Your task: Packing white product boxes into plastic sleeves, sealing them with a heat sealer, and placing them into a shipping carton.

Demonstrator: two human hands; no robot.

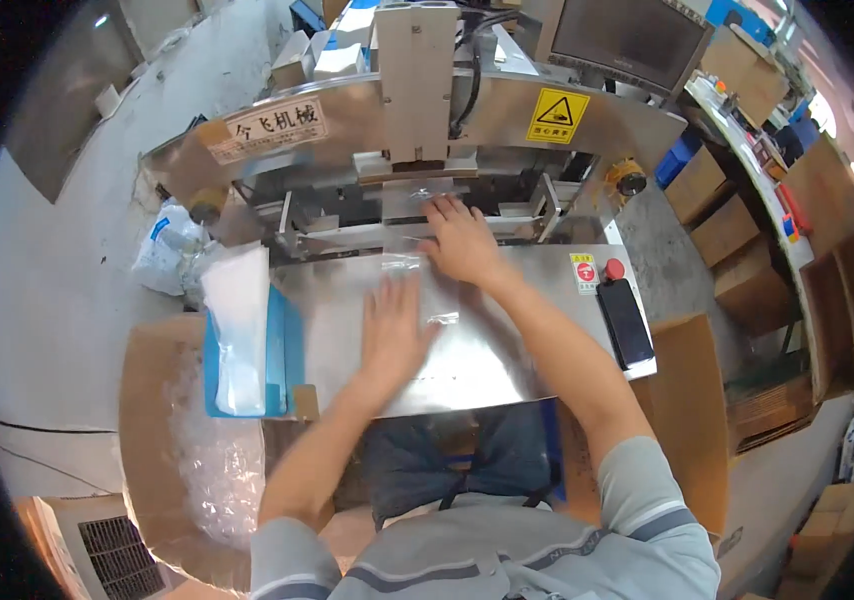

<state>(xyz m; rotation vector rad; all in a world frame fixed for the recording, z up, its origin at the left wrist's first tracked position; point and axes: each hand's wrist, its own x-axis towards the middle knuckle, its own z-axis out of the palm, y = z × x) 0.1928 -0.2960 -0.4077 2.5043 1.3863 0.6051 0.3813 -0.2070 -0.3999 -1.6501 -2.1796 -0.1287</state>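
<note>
Head view, looking straight down at a steel tabletop (507, 350) in front of a sealing-type machine (417, 130). Both hands are flat, nothing clenched in either grip. The left hand (394, 330) is spread palm-down on a clear plastic bag (417, 300), which looks like it's pinning the bag so it doesn't slide on the slick metal. The right hand (462, 240) reaches further ahead, fingers stretched toward the machine's slot, pressing the bag's far end flat near the opening, probably to keep that edge smooth and lined up.

Off to the left there's a blue tray (282, 350) with a stack of white bags (237, 330), close enough to grab from. On the right, a black phone (625, 322) lies just below a red button (614, 269), well clear of the hands. Cardboard boxes (737, 260) sit further right.
</note>
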